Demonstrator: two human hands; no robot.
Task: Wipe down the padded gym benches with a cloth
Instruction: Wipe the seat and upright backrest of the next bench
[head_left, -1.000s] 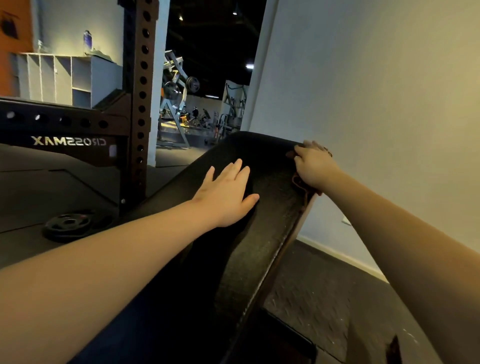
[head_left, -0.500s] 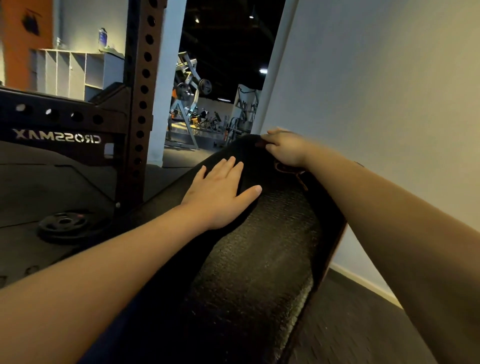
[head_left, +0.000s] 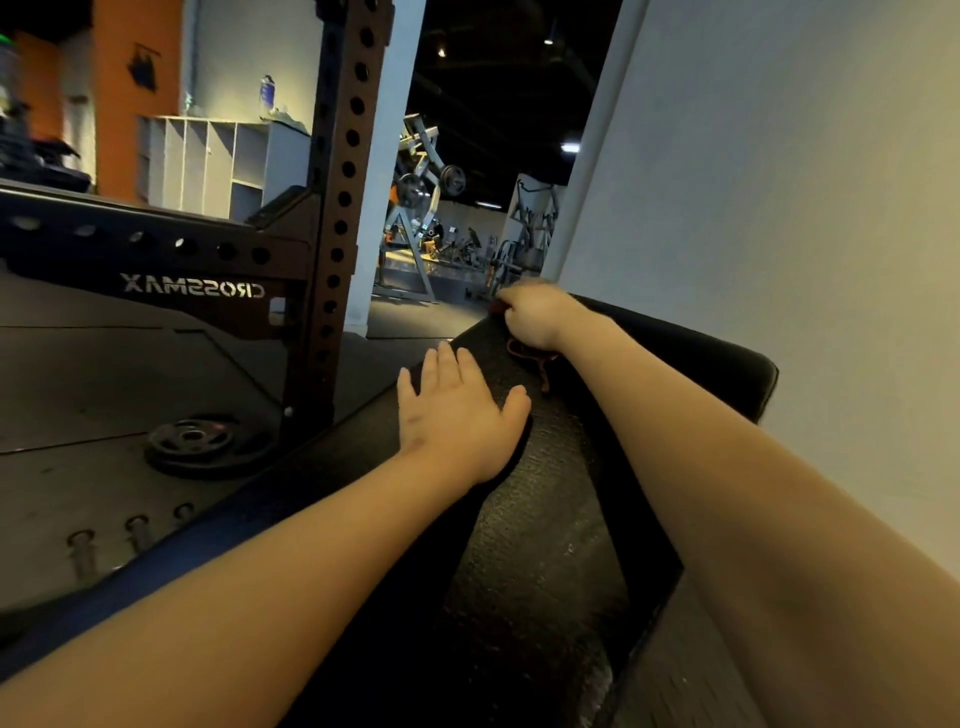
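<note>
Sliding leftward off the pad's right edge, our right grip is clutching the brown cloth at twelve o'clock on the padded bench. Our left grip is pressing flat, fingers straight, at seven o'clock of it. We are judging most of the padding as still unwiped.

Dim gym hall, bounded by a pale wall on the right.
A plain pale wall is seen close on the right, and dark rubber floor is spread to the left. A perforated rack upright is set centre left, joined by a crossbeam lettered in mirror writing. A weight plate is laid near its foot. Far left, white cubby shelves are placed beside an orange wall. Far machines are lit by ceiling spots.
</note>
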